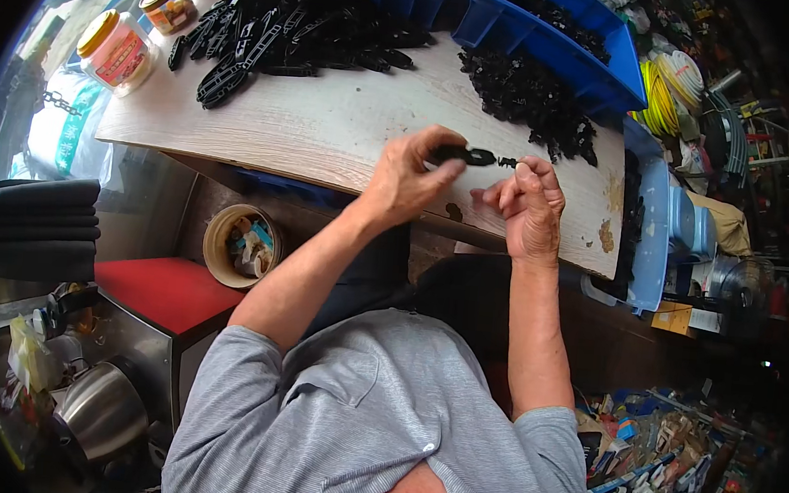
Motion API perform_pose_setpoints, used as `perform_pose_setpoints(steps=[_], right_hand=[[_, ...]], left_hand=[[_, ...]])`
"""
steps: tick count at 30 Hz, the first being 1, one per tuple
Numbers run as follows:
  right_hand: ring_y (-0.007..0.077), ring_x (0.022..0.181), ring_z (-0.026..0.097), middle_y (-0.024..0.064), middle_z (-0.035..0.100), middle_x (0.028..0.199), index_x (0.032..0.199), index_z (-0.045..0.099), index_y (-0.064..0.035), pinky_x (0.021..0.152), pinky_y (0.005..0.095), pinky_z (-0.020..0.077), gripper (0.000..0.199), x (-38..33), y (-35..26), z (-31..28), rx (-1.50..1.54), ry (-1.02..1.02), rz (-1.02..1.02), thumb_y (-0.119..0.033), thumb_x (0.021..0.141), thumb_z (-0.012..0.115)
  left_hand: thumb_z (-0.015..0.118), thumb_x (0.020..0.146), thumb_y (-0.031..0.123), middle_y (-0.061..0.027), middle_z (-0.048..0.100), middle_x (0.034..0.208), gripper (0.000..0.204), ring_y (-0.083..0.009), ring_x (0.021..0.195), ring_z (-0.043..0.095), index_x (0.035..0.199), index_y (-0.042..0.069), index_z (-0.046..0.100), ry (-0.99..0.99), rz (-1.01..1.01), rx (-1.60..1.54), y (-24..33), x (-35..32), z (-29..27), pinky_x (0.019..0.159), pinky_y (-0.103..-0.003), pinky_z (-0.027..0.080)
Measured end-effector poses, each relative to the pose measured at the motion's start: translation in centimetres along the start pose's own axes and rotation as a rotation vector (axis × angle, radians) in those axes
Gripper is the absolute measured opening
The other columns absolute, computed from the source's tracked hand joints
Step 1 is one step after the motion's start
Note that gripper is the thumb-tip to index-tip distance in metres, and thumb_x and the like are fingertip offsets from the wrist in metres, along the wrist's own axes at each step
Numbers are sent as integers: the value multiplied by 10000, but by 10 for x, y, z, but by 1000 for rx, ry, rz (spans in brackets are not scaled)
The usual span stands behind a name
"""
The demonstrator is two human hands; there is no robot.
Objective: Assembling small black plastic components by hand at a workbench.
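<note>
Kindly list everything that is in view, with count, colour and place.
Table: one, pale, upper centre
Gripped long piece: one, black, above table
Coiled piece: one, black, beside it
Long pieces: many, black, table's left
Small pieces: many, black, table's right
Bins: two, blue, behind those
Containers: at least three, multicoloured, table's left corner
Bucket: one, beige, floor, left
Cabinet: one, red-topped, left
Pot: one, silver, lower left
Coils: at least two, yellow, grey, upper right
Crate: at least one, light blue, right of table
Clutter: uncountable, mixed, both sides
Left hand: one, bare, holding long piece
Right hand: one, bare, pinching coiled piece
</note>
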State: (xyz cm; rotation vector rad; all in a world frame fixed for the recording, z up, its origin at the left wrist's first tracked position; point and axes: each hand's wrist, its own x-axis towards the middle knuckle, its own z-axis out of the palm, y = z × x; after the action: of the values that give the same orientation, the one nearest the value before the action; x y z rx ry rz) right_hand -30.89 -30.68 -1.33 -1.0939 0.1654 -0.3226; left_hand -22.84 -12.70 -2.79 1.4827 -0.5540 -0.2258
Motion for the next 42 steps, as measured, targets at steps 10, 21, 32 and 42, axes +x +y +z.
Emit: perform_pose_setpoints(steps=[10,21,32,42], right_hand=[[153,826,693,29,703,955,1063,668,-87,760,314,604,157,0,3,-20,-16,-3,82,-90,913,714],[44,718,603,-19,671,895,1045,667,-69,671,220,529,161,-3,0,-3,-46,65,69,-85,896,725],[59,471,428,-44,457,586,729,540,-115,517,251,515,299,-2,-15,11,-404,3,226,-307,916,672],[131,428,457,-26,356,480,692,482,-141,491,348,519,307,-11,-14,-3,-277,106,126,-308,913,614]], left_hand=[[690,918,86,-39,701,901,260,-80,775,655,1142,-39,649,-146,-208,-508,6,-3,32,648,-220,542],[701,905,153,-86,700,846,221,-106,696,677,1018,-32,659,-74,-455,-554,16,8,32,616,-233,577],[677,885,101,-74,666,764,138,-99,602,629,877,-35,654,44,-395,-578,19,2,31,545,-239,551],[770,819,73,-109,695,978,299,-197,815,658,1100,37,676,256,205,360,14,-10,-6,656,-306,547]])
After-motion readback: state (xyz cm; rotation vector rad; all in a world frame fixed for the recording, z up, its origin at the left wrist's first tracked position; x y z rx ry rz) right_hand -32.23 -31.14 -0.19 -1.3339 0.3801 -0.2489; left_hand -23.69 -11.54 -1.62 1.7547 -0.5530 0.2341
